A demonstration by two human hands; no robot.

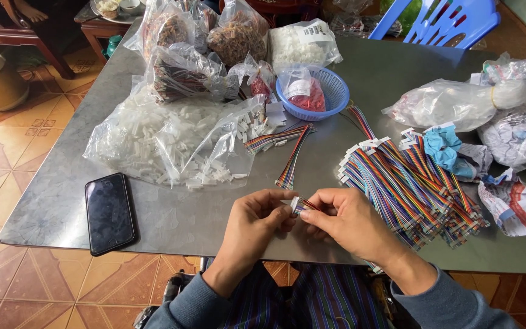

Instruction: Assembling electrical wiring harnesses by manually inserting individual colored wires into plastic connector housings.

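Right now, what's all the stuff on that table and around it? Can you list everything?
small white connector: one, white, pinched between both hands
rainbow wire bundle: one, multicoloured, in the right hand, at the connector
pile of ribbon cables: many, rainbow with white ends, table right
loose ribbon cables: a few, rainbow, table centre
bag of white connectors: one, clear, table left
phone: one, black, near left edge
basket: one, blue, holding a bag with red parts
bags of parts: several, clear, far side
crumpled bags: several, clear and white, far right
table: one, grey
chair: one, blue, behind table
left hand: one
right hand: one
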